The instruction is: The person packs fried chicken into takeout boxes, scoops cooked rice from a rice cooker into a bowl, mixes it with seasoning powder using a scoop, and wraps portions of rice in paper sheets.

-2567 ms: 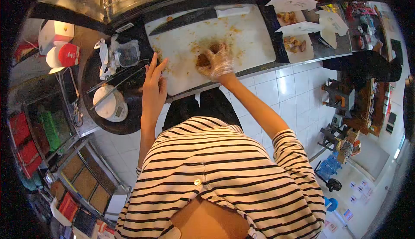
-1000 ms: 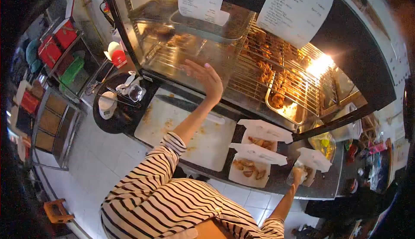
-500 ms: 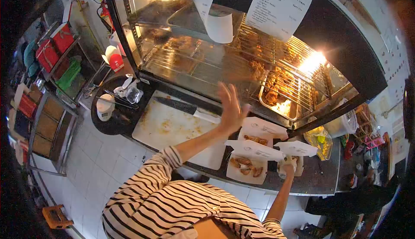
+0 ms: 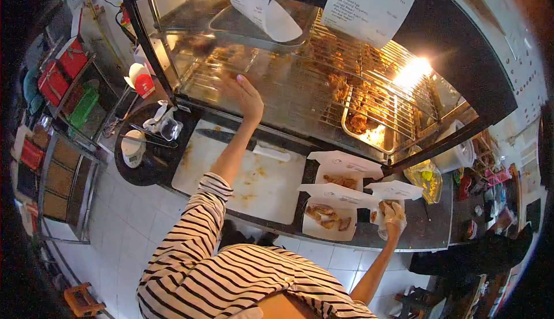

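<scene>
My left hand point(image 4: 245, 97) is raised in front of the glass of the lit display cabinet point(image 4: 277, 77), its fingers spread and partly blurred, holding nothing. Far to the right, my right hand point(image 4: 395, 216), in a clear plastic glove, is at the smallest white box point(image 4: 393, 190); its fingers curl over brown food in it, and what they grip is too small to make out. Two other open white boxes hold fried pieces, one at the front point(image 4: 329, 229) and one behind it point(image 4: 346, 166). Below my left arm lies a stained white cutting board point(image 4: 271, 195) with a large knife point(image 4: 231, 140).
Left of the board, a round black tray point(image 4: 128, 173) carries a scale point(image 4: 134, 149), tongs and a plastic container point(image 4: 170, 128). A red-and-white box point(image 4: 143, 82) stands behind it. A yellow bag point(image 4: 426, 177) and a white tub point(image 4: 456, 154) are at the right. Paper receipts point(image 4: 372, 4) hang above.
My left hand has moved left and up from over the boxes to the cabinet glass. My right hand has shifted slightly right and up at the smallest box. The hanging left receipt has swung.
</scene>
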A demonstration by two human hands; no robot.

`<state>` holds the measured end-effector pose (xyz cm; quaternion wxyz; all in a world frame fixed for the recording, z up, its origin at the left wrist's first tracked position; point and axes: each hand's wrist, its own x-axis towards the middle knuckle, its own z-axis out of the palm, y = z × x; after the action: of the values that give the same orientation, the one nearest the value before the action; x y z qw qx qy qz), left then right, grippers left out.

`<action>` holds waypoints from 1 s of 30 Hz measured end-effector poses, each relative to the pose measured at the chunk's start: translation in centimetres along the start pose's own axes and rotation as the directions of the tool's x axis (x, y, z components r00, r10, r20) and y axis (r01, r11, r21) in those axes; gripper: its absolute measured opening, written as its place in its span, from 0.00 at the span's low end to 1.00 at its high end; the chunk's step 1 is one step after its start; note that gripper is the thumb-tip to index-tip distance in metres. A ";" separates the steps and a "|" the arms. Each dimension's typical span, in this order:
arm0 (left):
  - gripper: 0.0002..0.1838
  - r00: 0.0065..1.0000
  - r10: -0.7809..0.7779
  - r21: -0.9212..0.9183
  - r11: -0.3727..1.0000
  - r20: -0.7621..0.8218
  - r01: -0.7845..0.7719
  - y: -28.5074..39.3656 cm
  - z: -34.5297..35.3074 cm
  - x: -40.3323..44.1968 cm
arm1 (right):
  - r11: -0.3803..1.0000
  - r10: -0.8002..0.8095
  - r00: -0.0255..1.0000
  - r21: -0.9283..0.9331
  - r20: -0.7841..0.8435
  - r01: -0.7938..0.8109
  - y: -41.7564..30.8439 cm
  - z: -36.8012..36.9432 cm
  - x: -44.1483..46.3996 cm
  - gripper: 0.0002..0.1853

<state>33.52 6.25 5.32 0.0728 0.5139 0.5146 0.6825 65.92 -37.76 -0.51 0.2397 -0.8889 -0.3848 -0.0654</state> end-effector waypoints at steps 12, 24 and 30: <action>0.41 0.964 0.090 0.038 0.994 0.249 -0.102 6.8 0.0 -7.6 | 0.924 0.044 0.996 0.383 -0.071 -0.014 -4.6 -0.6 -1.4 0.11; 0.30 0.699 0.505 -0.470 0.841 0.506 -0.268 8.6 -15.4 -10.9 | 0.928 -0.311 0.915 0.127 -0.256 0.350 -15.3 0.0 -9.1 0.12; 0.30 0.751 0.189 -0.140 0.982 0.633 -0.129 -2.1 -31.8 -9.6 | 0.901 -0.207 0.974 0.370 -0.093 0.227 -20.0 2.5 -16.6 0.10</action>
<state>12.31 -18.76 -0.47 0.2086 0.7547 0.3824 0.4906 39.87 -35.61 -0.22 0.4074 -0.7756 -0.4805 -0.0392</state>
